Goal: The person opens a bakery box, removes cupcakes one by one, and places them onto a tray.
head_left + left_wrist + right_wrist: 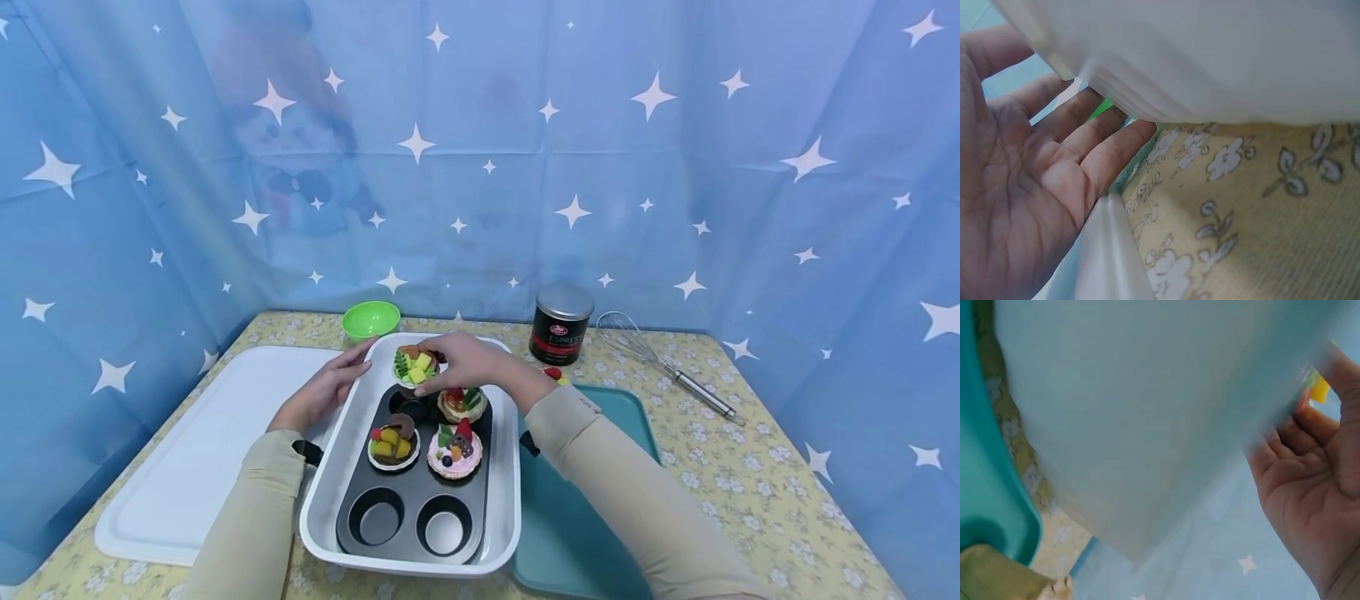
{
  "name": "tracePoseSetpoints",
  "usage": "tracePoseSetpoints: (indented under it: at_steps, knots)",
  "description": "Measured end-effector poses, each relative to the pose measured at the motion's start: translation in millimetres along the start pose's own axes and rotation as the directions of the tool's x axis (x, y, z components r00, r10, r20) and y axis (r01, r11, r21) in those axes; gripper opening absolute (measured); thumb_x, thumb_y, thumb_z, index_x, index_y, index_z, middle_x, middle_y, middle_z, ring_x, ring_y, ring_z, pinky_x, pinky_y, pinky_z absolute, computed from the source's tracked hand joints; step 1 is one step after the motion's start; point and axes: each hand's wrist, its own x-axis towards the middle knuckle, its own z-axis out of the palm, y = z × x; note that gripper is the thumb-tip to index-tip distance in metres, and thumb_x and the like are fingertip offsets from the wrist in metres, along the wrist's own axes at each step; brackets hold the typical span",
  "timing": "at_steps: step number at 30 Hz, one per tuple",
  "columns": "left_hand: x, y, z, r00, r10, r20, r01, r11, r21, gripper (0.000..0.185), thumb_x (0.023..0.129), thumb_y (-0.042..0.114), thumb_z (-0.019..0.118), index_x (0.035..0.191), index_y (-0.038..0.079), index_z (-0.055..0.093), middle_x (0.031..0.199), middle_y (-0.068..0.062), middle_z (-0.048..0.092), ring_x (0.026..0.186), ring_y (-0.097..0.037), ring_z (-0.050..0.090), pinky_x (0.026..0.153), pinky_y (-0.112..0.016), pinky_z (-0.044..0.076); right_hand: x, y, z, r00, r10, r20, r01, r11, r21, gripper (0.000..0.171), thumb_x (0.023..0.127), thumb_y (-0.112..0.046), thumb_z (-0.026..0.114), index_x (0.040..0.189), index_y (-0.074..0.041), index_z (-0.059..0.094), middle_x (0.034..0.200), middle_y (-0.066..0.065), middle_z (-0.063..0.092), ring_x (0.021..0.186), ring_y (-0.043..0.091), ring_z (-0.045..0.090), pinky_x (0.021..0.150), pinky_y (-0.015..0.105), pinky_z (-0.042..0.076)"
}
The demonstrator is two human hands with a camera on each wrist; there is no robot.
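Right hand [459, 361] holds tart [415, 367] over the far pan [412, 508] edge.

The right hand [457, 362] held a fruit tart [415, 366] above the muffin tin [414, 500]; the left hand [330, 387] touched the white tray [330, 500].

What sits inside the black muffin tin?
In the muffin tin, three toy cupcakes fill cups; two near cups are empty. The right hand holds a fourth cupcake above the far-left cup, partly hiding it.
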Motion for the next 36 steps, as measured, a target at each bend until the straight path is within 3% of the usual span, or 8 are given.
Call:
tracePoseSetpoints:
  at_steps: [8, 14, 21, 25, 30, 36]
  knots:
    - [-0.2, -3.0, -1.9, 1.000, 0.017, 0.018, -0.016, 0.999, -0.030, 0.062, 0.107, 0.017, 0.045, 0.163, 0.022, 0.019, 0.169, -0.004, 0.010, 0.146, -0.032, 0.032, 0.099, -0.025, 0.050, -13, 3, -15, 0.998, 0.024, -0.055, -0.022, 0.999, 0.026, 0.065, 0.089, -0.054, 0.072, 0.140, -0.017, 0.056, 0.106, -0.005, 0.059, 0.100, 0.019, 0.059, 0.086, 0.036, 0.051]
    - [-1.0, -3.3, -1.7, 0.999, 0.040, 0.029, -0.038, 0.997, -0.061, 0.063, 0.105, 0.012, 0.045, 0.163, 0.019, 0.019, 0.169, -0.005, 0.010, 0.148, -0.036, 0.026, 0.099, -0.024, 0.050, -23, 8, -22, 0.992, 0.067, -0.103, -0.062, 0.997, 0.056, 0.069, 0.087, -0.054, 0.073, 0.143, -0.019, 0.055, 0.113, -0.005, 0.061, 0.102, 0.015, 0.056, 0.082, 0.036, 0.050]
    - [-2.1, -1.4, -0.7, 0.999, 0.041, 0.028, -0.039, 0.998, -0.051, 0.066, 0.104, 0.014, 0.048, 0.163, 0.020, 0.020, 0.168, -0.006, 0.012, 0.148, -0.036, 0.027, 0.099, -0.024, 0.050, -36, 13, -32, 0.989, 0.072, -0.133, -0.063, 0.996, 0.069, 0.066, 0.087, -0.053, 0.074, 0.140, -0.019, 0.058, 0.117, -0.005, 0.061, 0.114, 0.015, 0.056, 0.094, 0.037, 0.051]
    - [-2.9, -1.4, -1.4, 0.998, 0.048, 0.033, -0.046, 0.998, -0.049, 0.065, 0.105, 0.014, 0.047, 0.163, 0.020, 0.020, 0.168, -0.008, 0.012, 0.146, -0.031, 0.033, 0.099, -0.025, 0.050, -43, 16, -36, 0.987, 0.068, -0.148, -0.053, 0.994, 0.097, 0.065, 0.086, -0.052, 0.076, 0.138, -0.018, 0.058, 0.113, -0.005, 0.061, 0.109, 0.015, 0.057, 0.097, 0.038, 0.051]
    - [-2.8, -1.0, -0.4, 0.998, 0.045, 0.033, -0.043, 0.997, -0.057, 0.064, 0.104, 0.014, 0.048, 0.162, 0.022, 0.021, 0.168, -0.007, 0.015, 0.143, -0.026, 0.039, 0.100, -0.026, 0.050, -53, 21, -39, 0.982, 0.062, -0.176, -0.037, 0.989, 0.143, 0.062, 0.085, -0.049, 0.077, 0.136, -0.017, 0.059, 0.111, -0.004, 0.061, 0.107, 0.015, 0.059, 0.096, 0.043, 0.052]
    - [-3.3, -1.4, -0.3, 0.999, 0.037, 0.032, -0.034, 0.997, -0.075, 0.064, 0.104, 0.012, 0.048, 0.162, 0.022, 0.022, 0.168, -0.003, 0.017, 0.144, -0.027, 0.037, 0.100, -0.026, 0.050, -67, 30, -42, 0.971, 0.080, -0.224, -0.042, 0.984, 0.170, 0.069, 0.084, -0.051, 0.079, 0.141, -0.021, 0.057, 0.118, -0.005, 0.062, 0.112, 0.015, 0.062, 0.093, 0.040, 0.054]
